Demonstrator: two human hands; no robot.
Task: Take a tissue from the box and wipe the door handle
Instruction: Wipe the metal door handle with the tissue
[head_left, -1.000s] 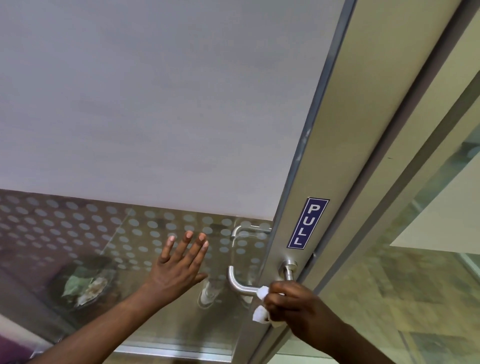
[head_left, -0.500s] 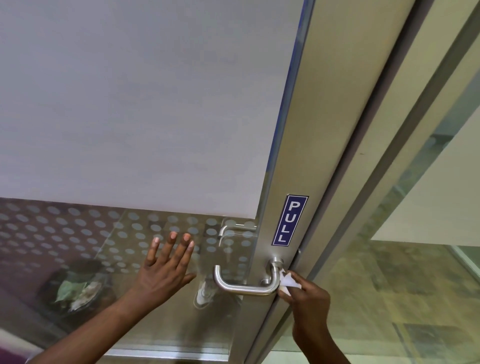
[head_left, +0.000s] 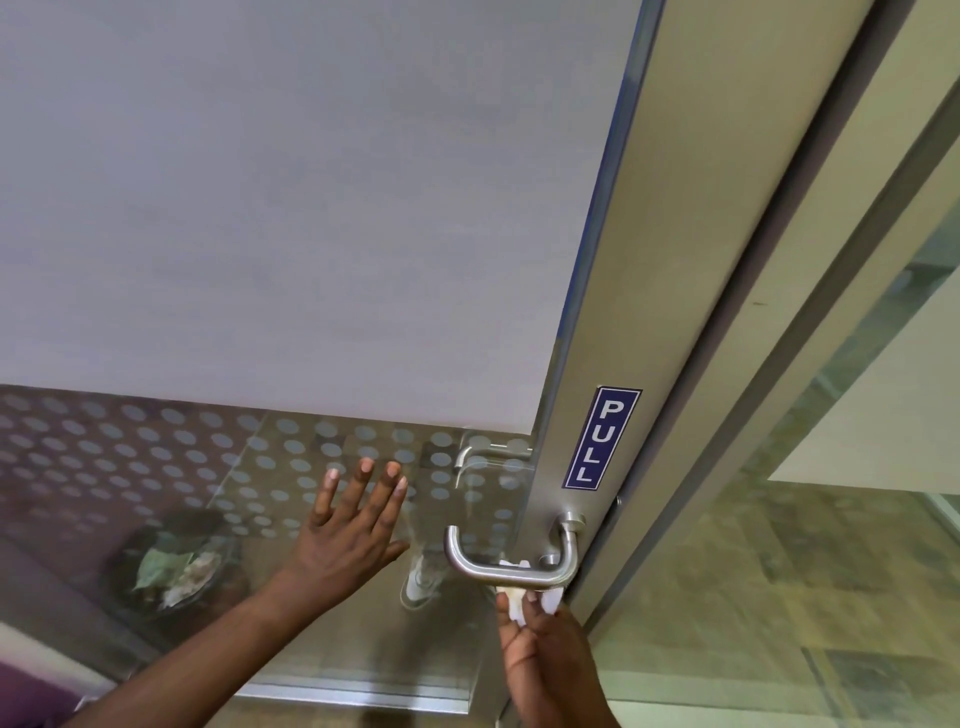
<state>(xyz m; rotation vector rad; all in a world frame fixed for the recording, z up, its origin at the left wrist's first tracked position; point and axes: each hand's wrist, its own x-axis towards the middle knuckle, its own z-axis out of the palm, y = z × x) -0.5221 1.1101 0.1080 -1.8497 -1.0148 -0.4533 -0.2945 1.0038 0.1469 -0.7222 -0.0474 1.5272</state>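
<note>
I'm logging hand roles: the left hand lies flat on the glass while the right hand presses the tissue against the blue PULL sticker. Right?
Not quite. In the head view the right hand presses the tissue against the door handle, below the PULL sticker. The left hand does lie flat on the glass.

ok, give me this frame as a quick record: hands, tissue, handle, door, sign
left hand: open, flat against the glass door panel, fingers spread
right hand: pinching the tissue, pressing it up at the lever from below
tissue: white, crumpled, touching the underside of the lever
door handle: brushed-metal lever, horizontal, mounted on the door's metal stile
glass door panel: frosted dot pattern low, plain frosted band above
PULL sign: blue, vertical, on the stile above the handle
tissue box: not in view
</note>
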